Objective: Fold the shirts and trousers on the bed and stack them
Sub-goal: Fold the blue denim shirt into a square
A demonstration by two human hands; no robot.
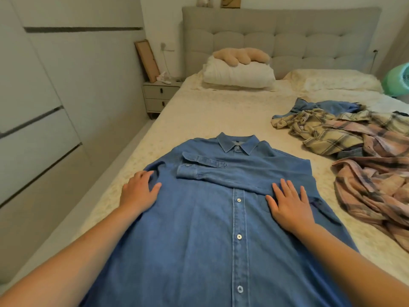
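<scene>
The denim shirt [221, 207] lies buttoned and face up at the centre of the frame on the bed [199, 114], one sleeve [221, 176] folded across the chest; the left hand [139, 191] rests flat on its left edge and the right hand [287, 207] presses flat beside the placket, fingers straight, gripping nothing. If either palm drags, the crossed sleeve could slide and the fold go crooked. The unfolded plaid heap [354, 147] waits at right; the nightstand [160, 96] drawers at upper left look closed, I think, contents unseen.
</scene>
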